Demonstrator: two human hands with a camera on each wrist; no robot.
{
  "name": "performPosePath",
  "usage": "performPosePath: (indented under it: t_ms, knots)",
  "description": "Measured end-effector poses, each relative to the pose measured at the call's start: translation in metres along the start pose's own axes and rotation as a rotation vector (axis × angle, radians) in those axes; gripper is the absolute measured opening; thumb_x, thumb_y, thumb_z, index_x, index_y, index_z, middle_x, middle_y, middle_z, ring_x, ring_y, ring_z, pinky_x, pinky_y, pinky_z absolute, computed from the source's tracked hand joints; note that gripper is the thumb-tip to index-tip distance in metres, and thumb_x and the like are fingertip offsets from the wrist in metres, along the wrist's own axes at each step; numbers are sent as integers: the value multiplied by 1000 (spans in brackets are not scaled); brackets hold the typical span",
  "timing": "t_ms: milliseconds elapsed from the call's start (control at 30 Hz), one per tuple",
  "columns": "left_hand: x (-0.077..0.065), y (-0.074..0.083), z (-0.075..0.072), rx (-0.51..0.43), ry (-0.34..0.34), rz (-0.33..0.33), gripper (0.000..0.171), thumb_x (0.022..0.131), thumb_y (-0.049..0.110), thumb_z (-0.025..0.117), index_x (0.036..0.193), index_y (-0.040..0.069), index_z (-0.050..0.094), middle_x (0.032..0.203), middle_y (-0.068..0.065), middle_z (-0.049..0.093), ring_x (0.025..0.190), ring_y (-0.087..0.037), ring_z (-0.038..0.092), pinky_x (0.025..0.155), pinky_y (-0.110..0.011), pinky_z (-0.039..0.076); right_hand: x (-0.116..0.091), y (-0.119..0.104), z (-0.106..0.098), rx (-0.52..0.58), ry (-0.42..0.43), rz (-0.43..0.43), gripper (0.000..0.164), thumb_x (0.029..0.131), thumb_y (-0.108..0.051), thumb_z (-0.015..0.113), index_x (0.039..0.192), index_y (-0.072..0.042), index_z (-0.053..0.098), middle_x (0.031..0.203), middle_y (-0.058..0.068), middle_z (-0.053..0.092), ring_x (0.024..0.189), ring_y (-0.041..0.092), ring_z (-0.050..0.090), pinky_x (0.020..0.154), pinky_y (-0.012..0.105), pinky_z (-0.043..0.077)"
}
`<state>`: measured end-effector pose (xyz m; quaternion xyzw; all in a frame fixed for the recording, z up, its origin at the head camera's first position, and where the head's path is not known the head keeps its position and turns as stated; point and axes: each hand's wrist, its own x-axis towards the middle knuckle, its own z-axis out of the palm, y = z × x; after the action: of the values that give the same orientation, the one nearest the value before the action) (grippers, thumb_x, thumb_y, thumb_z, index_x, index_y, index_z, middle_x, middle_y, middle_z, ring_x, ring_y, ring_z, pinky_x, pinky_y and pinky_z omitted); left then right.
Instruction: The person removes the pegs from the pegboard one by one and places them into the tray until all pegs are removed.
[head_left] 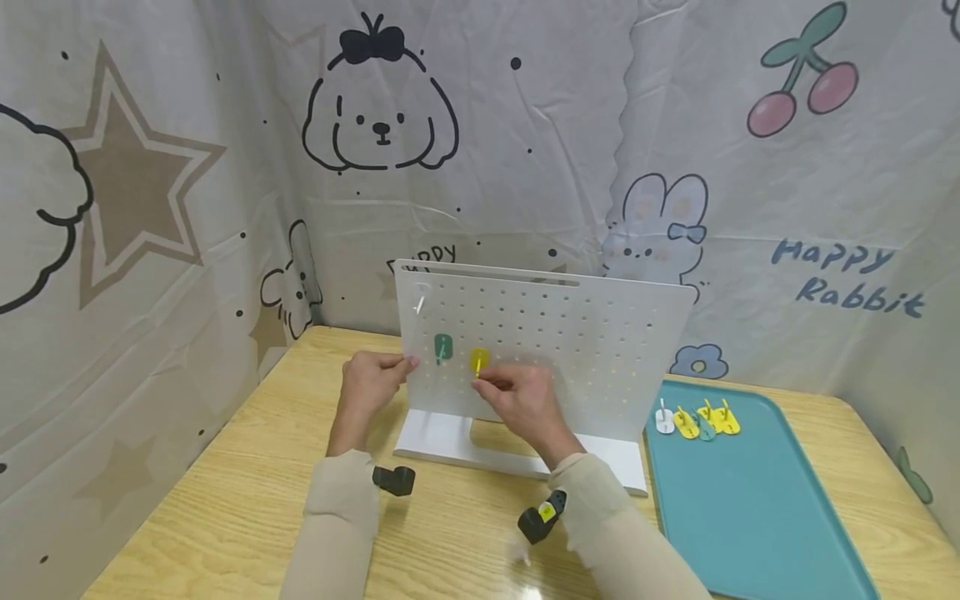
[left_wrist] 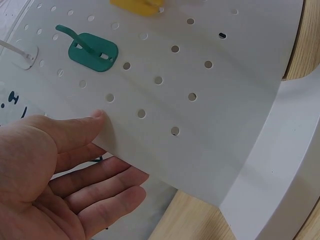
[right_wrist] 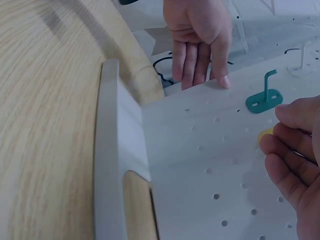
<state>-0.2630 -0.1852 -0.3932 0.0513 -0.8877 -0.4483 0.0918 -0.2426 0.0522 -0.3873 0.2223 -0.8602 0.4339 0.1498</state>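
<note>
A white pegboard [head_left: 600, 333] stands upright on a white base [head_left: 487, 457]. My left hand [head_left: 369, 383] grips its left edge, thumb [left_wrist: 82, 131] on the front face and the other fingers behind. With thumb and fingertips, my right hand [head_left: 522, 402] pinches the prong of a yellow hook [head_left: 479, 359], whose plate lies against the board. To the left of it, a green hook [head_left: 443, 346] is on the board, its prong sticking out. A white hook [head_left: 420, 302] sits higher, near the upper left corner. In the right wrist view, my fingers hide most of the yellow hook [right_wrist: 265, 134].
On the right of the wooden table [head_left: 247, 500] lies a teal tray [head_left: 750, 508]. Near its far end are a white hook [head_left: 664, 421], several yellow hooks [head_left: 686, 423] and a green hook [head_left: 707, 429]. A printed curtain [head_left: 510, 167] hangs behind the board.
</note>
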Motion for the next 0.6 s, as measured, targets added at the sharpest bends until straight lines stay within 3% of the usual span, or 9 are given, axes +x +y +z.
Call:
performPosePath:
  t_ms: [333, 600]
  knots:
    - [0, 2, -1, 7, 5, -9, 35, 96, 36, 70, 113, 6, 76, 107, -16, 73, 87, -27, 71, 70, -39, 56, 0, -6, -13, 13, -9, -18, 6, 91, -15, 76, 91, -9, 79, 85, -1, 74, 72, 8, 65, 62, 26, 54]
    - [0, 1, 0, 6, -2, -23, 35, 96, 36, 70, 114, 6, 75, 110, -16, 72, 91, -29, 71, 76, -43, 56, -8, -3, -36, 23, -16, -41, 4, 88, -11, 78, 88, -8, 79, 83, 0, 74, 71, 10, 66, 62, 30, 55]
